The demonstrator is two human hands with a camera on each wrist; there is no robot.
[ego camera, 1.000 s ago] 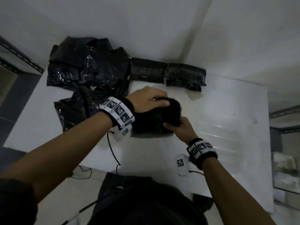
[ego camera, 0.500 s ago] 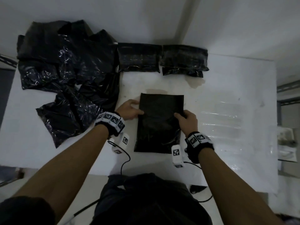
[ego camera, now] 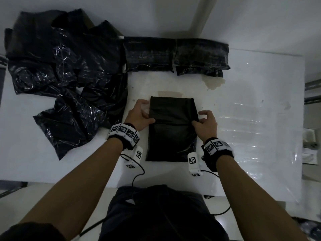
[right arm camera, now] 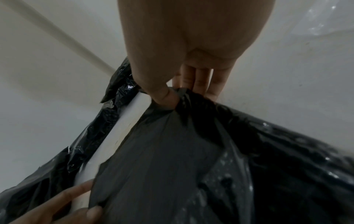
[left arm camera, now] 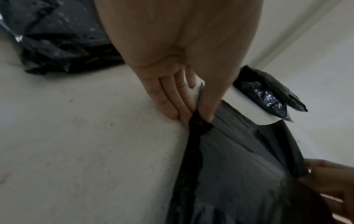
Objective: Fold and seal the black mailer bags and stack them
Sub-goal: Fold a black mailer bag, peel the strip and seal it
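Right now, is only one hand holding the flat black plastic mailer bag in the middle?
No, both hands pinch the flat black plastic mailer bag: left hand, right hand.

Left hand (ego camera: 141, 114) fingertips tucked under mailer bag (ego camera: 171, 129) edge, hidden in head view. Loose bag pile (ego camera: 66, 70) too dark to count, upper left. Right wrist view: the bag's lower right runs off frame.

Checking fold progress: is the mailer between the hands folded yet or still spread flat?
Spread flat. The mailer lies full length on the table; left hand and right hand pinch its side edges.
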